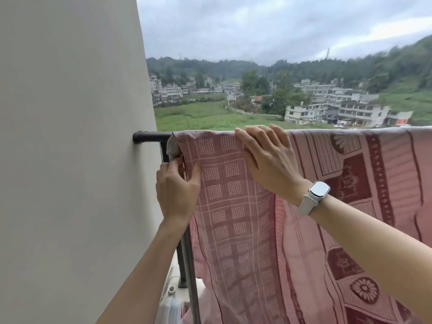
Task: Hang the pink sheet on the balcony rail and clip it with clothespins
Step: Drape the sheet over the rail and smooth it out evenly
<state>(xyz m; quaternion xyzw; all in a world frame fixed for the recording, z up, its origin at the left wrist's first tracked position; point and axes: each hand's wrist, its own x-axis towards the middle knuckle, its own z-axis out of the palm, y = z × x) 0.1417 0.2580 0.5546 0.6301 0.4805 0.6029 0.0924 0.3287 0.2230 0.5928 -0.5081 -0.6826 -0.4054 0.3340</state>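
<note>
black rail | wall-mounted | pink sheet draped over

Both forearms were bare, with no sleeve reaching into view on either side. The left hand carried no ring, band or glove. The right hand was likewise ungloved and without rings, its nails short and unpainted. On the right wrist sat a smartwatch with a rounded rectangular face, pale and reflective, framed by a light silver case. Its strap was white, smooth and wide, running from the case toward 7 o'clock around the wrist. No other jewellery, tattoo or marking showed on either arm.
</note>
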